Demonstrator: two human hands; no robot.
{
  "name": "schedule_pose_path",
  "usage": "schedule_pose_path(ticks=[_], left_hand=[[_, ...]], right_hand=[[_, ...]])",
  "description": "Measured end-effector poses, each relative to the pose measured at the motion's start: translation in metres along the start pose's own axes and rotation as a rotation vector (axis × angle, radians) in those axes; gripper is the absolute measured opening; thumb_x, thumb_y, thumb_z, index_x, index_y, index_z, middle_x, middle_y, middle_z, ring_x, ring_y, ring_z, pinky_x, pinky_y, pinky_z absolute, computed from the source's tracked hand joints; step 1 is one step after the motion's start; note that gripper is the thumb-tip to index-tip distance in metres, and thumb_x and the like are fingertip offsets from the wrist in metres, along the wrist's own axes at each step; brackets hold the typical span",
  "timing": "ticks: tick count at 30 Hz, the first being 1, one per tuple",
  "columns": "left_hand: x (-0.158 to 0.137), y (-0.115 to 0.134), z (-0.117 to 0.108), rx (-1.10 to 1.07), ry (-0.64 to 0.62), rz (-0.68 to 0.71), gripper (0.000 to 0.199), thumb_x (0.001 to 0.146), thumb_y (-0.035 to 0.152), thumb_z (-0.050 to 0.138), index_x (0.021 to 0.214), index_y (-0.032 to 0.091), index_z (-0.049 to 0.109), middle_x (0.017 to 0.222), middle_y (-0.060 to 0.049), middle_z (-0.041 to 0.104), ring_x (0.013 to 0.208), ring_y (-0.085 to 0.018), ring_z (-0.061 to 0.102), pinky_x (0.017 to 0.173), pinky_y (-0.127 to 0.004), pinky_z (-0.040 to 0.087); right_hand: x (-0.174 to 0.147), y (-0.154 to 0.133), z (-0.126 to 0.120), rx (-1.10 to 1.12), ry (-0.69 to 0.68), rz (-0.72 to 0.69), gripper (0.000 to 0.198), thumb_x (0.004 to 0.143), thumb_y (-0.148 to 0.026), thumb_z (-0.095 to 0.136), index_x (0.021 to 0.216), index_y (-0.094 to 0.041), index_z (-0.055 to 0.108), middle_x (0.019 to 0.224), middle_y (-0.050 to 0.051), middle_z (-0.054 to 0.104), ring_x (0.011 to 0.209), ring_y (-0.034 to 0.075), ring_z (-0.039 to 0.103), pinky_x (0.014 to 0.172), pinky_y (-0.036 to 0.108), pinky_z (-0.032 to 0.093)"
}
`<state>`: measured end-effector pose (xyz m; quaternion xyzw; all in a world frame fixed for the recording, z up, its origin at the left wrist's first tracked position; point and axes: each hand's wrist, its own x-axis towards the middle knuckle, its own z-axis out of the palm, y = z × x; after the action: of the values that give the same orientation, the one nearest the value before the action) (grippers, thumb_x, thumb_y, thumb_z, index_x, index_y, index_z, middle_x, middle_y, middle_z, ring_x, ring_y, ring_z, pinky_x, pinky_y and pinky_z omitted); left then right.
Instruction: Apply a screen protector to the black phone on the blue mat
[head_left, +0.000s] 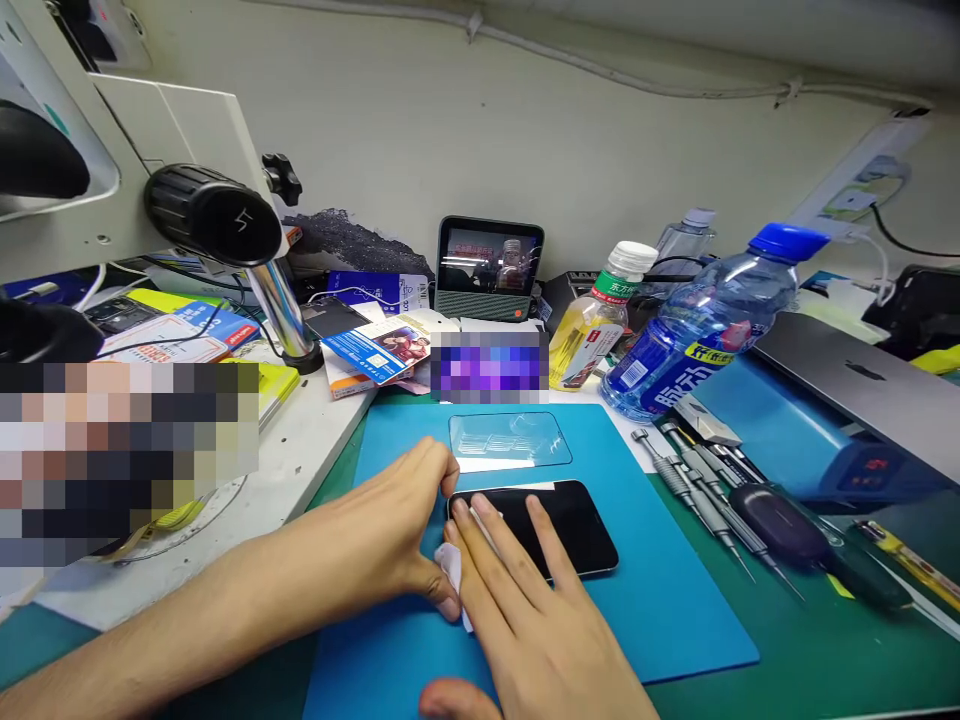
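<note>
While the right hand (547,640) lies over the black phone (592,535) on the blue mat (675,625), fingers slightly spread, a white wipe (450,565) shows beside it. Left hand (409,530) curled above the mat at the phone's end, grip uncertain; clear black-edged sheet (510,437) toward mat's far edge, screwdrivers (684,488) off its right side.

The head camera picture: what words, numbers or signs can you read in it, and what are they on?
"脉动": on the blue-capped bottle.
"东方": on the green neck label of the white-capped bottle.
Too small or blurred: writing on the leaflets and small screen, and the mark on the black knob.
None that I can see: on the phone.
</note>
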<state>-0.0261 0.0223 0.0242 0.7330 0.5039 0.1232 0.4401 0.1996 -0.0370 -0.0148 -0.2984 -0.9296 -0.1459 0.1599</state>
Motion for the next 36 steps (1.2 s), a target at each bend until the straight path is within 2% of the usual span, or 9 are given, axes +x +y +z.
schedule_pose_path(ticks=[5, 7, 11, 15, 22, 25, 28, 33, 36], left_hand=[[0.003, -0.005, 0.003, 0.039, -0.023, 0.018, 0.050, 0.069, 0.020, 0.083, 0.097, 0.025, 0.042, 0.102, 0.003, 0.051, 0.086, -0.019, 0.047, 0.072, -0.033, 0.041], [0.003, -0.004, 0.004, 0.045, -0.025, 0.008, 0.051, 0.069, 0.020, 0.083, 0.097, 0.026, 0.040, 0.102, 0.003, 0.050, 0.087, -0.019, 0.047, 0.073, -0.033, 0.041], [0.002, 0.002, 0.002, 0.043, -0.043, -0.019, 0.061, 0.066, 0.028, 0.093, 0.097, 0.026, 0.041, 0.101, 0.003, 0.051, 0.090, -0.021, 0.047, 0.077, -0.033, 0.040], [0.001, -0.001, -0.005, 0.018, -0.090, -0.049, 0.060, 0.067, 0.030, 0.093, 0.099, 0.026, 0.042, 0.100, 0.004, 0.050, 0.088, -0.019, 0.045, 0.075, -0.031, 0.038], [0.005, -0.016, -0.010, -0.070, -0.184, -0.047, 0.045, 0.078, 0.029, 0.075, 0.097, 0.027, 0.034, 0.091, 0.007, 0.040, 0.082, -0.016, 0.040, 0.070, -0.028, 0.039], [0.009, -0.015, -0.009, -0.075, -0.186, -0.049, 0.044, 0.078, 0.030, 0.072, 0.093, 0.027, 0.031, 0.089, 0.007, 0.037, 0.082, -0.016, 0.038, 0.071, -0.028, 0.038], [0.010, -0.014, -0.010, -0.042, -0.175, -0.062, 0.045, 0.076, 0.030, 0.073, 0.093, 0.027, 0.032, 0.091, 0.007, 0.038, 0.083, -0.016, 0.037, 0.073, -0.029, 0.037], [0.010, -0.013, -0.013, -0.011, -0.169, -0.090, 0.046, 0.078, 0.032, 0.077, 0.094, 0.026, 0.034, 0.093, 0.006, 0.041, 0.084, -0.017, 0.040, 0.075, -0.030, 0.037], [0.009, -0.013, -0.013, -0.016, -0.173, -0.105, 0.044, 0.079, 0.030, 0.076, 0.095, 0.026, 0.035, 0.093, 0.006, 0.043, 0.085, -0.017, 0.041, 0.075, -0.030, 0.038]], right_hand=[[0.028, 0.003, -0.001, 0.122, -0.168, 0.132, 0.071, 0.111, -0.059, 0.043, 0.162, -0.010, 0.047, 0.169, 0.008, 0.045, 0.161, 0.032, 0.040, 0.134, 0.060, 0.033], [0.029, 0.004, -0.001, 0.130, -0.176, 0.143, 0.072, 0.111, -0.059, 0.042, 0.163, -0.009, 0.045, 0.169, 0.008, 0.045, 0.160, 0.033, 0.040, 0.131, 0.060, 0.038], [0.009, 0.000, 0.006, 0.049, 0.004, 0.102, 0.077, 0.108, -0.066, 0.045, 0.156, -0.007, 0.054, 0.165, 0.011, 0.053, 0.162, 0.027, 0.038, 0.140, 0.051, 0.017], [-0.009, -0.004, 0.013, 0.003, 0.138, 0.084, 0.067, 0.106, -0.071, 0.046, 0.138, -0.017, 0.070, 0.158, 0.007, 0.063, 0.163, 0.024, 0.036, 0.141, 0.048, 0.001], [0.020, 0.005, 0.000, 0.257, -0.110, 0.203, 0.061, 0.110, -0.060, 0.047, 0.148, -0.015, 0.063, 0.168, 0.011, 0.048, 0.164, 0.028, 0.035, 0.137, 0.056, 0.026], [0.026, 0.008, -0.003, 0.291, -0.147, 0.225, 0.061, 0.112, -0.058, 0.045, 0.149, -0.013, 0.062, 0.168, 0.012, 0.047, 0.163, 0.030, 0.035, 0.136, 0.059, 0.028], [0.014, 0.006, 0.001, 0.225, -0.076, 0.202, 0.065, 0.109, -0.063, 0.047, 0.145, -0.012, 0.065, 0.165, 0.012, 0.053, 0.160, 0.030, 0.042, 0.137, 0.056, 0.027], [-0.018, -0.002, 0.007, -0.036, 0.148, 0.116, 0.062, 0.112, -0.057, 0.042, 0.145, -0.011, 0.066, 0.156, 0.008, 0.064, 0.158, 0.027, 0.045, 0.141, 0.051, 0.002], [-0.026, -0.003, 0.006, -0.097, 0.105, 0.054, 0.054, 0.112, -0.048, 0.047, 0.150, -0.012, 0.063, 0.158, 0.007, 0.062, 0.156, 0.028, 0.047, 0.141, 0.052, 0.008]])
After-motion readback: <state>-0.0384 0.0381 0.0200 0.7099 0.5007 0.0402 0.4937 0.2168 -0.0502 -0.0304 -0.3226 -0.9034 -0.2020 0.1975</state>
